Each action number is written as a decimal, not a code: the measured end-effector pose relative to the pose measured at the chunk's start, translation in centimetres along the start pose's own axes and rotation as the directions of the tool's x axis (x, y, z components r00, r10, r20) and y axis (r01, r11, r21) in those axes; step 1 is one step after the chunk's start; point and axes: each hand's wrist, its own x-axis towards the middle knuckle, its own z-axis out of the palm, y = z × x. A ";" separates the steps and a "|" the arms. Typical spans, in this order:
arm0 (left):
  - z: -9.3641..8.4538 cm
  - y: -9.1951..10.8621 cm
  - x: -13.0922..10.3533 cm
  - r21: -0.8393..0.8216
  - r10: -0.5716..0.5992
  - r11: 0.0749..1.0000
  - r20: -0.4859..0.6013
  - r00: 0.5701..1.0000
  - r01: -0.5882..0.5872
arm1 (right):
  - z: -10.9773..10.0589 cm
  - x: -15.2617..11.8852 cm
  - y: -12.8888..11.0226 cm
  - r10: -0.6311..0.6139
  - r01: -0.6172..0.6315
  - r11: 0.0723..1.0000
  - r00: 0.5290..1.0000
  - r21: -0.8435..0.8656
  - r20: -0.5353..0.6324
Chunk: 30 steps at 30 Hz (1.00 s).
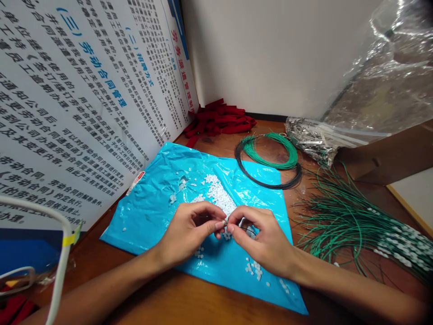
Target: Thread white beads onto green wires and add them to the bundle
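Honestly, left hand (194, 230) and right hand (262, 234) look equally close, fingertips pinched around some tiny piece (225, 222) between them, a thin dark strand (249, 231) angling toward 4 o'clock, white bead pile (218, 193) around 12.

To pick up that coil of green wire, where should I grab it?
Probably pinch the green wire coil at its near edge, from above: its open ring lies flat, leaving finger room inside. Mind the overlapping black wire coil.
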 end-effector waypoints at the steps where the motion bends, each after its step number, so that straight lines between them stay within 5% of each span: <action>1: 0.0 0.0 0.0 0.001 0.001 1.000 0.002 1.000 -0.001 | 0.0 0.0 0.0 -0.004 0.004 1.000 1.000 0.001 0.003; 30: -0.2 0.1 -0.2 -0.047 0.012 0.999 -0.004 1.000 -0.013 | -0.1 0.1 -0.1 -0.038 0.037 0.995 0.999 0.089 0.007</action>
